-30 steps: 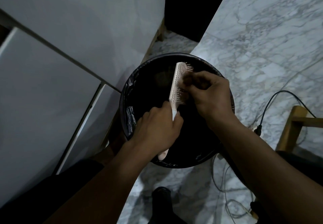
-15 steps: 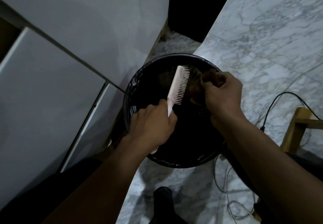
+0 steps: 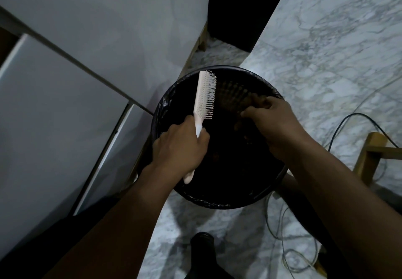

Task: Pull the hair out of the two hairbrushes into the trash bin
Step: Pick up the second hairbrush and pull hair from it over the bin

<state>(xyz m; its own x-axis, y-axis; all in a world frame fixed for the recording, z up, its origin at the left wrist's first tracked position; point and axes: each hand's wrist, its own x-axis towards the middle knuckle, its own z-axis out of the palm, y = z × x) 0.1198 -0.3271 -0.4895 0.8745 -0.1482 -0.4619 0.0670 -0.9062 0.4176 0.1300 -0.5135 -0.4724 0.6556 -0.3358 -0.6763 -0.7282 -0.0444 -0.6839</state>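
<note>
A round trash bin lined with a black bag stands on the marble floor below me. Over its left half, my left hand grips the handle of a pale pink hairbrush, bristles facing right, head pointing away from me. My right hand hovers over the bin's right side, fingers pinched together on a dark clump of hair. The bristles look mostly bare. A second hairbrush is not in sight. The bin's inside is too dark to make out.
White cabinet doors rise close on the left of the bin. A wooden stool leg and loose black and white cables lie on the floor at the right. A dark shoe tip shows at the bottom.
My right hand has pulled a clump of hair off the bristles and drawn away to the right over the bin. The brush has tilted left, its head near the bin's far rim.
</note>
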